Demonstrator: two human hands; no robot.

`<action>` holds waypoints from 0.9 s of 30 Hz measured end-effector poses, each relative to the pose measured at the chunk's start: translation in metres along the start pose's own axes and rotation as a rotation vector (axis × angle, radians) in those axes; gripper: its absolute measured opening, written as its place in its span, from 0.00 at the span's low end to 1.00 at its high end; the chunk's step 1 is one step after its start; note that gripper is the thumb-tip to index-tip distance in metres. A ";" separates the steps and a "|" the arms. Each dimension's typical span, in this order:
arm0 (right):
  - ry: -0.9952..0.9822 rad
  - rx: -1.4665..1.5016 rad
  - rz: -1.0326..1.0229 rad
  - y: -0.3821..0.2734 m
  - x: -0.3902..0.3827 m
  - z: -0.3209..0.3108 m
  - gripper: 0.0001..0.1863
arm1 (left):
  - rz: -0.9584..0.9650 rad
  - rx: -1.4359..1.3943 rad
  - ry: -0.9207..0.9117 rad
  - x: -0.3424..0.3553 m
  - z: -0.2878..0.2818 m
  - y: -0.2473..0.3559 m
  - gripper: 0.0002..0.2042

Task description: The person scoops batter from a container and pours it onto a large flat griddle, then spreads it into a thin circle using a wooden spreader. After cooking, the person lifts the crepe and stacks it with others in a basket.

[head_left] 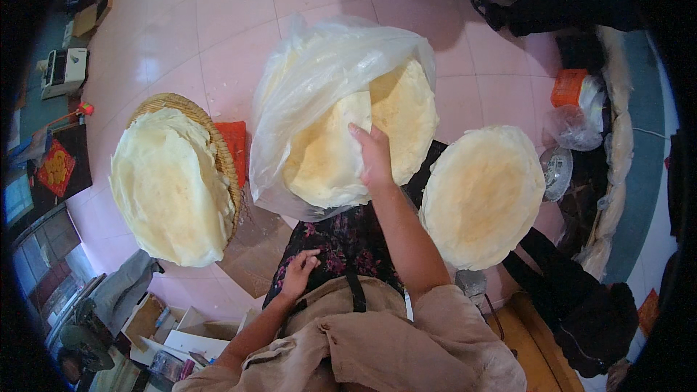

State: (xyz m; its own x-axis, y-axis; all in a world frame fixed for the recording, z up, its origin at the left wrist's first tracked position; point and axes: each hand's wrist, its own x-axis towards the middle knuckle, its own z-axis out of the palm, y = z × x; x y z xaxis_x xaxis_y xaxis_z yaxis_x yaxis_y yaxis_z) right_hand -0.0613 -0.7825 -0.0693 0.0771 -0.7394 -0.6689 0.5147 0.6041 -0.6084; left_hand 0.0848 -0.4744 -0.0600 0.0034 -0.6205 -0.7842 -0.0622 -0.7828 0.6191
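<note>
In front of me is a stack of thin pale flatbreads [415, 112], partly covered by a clear plastic bag [319, 65]. My right hand [375, 156] is closed on the edge of a flatbread [330, 141] there, its thumb on top and the other fingers hidden. That edge is folded or raised, and a shadow falls on the bread beside it. Over my dark flowered lap lies my left hand [299, 274], its fingers apart and nothing in them. Another flatbread stack [170, 185] is at my left, and a third flatbread stack [483, 196] at my right.
A woven straw tray [226, 174] lies under the left stack, beside a red-orange thing [232, 147]. Open boxes [192, 330] stand at lower left. At the right are plastic bags [570, 127] and a clear bowl [557, 174]. Someone's dark-clothed leg [559, 11] shows at upper right.
</note>
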 end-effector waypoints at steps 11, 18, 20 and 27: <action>-0.128 0.165 0.064 -0.014 -0.161 0.051 0.16 | -0.225 -1.340 -0.055 0.092 0.020 0.062 0.38; -0.122 0.174 0.103 -0.103 -0.250 0.010 0.17 | -0.103 -1.406 -0.239 0.108 0.026 0.090 0.33; -0.060 0.172 0.086 -0.130 -0.270 -0.011 0.19 | -0.019 -1.303 -0.205 0.115 0.041 0.104 0.31; 0.048 0.233 0.116 -0.187 -0.343 -0.100 0.23 | -0.159 -1.083 -0.615 0.125 0.165 0.136 0.23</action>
State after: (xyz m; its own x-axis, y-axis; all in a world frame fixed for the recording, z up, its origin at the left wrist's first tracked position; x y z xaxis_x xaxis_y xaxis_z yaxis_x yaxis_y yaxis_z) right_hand -0.2694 -0.6120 0.2305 0.1093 -0.6509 -0.7512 0.6881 0.5949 -0.4154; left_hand -0.0874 -0.6503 -0.0808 -0.5473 -0.6200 -0.5622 0.7480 -0.6637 0.0037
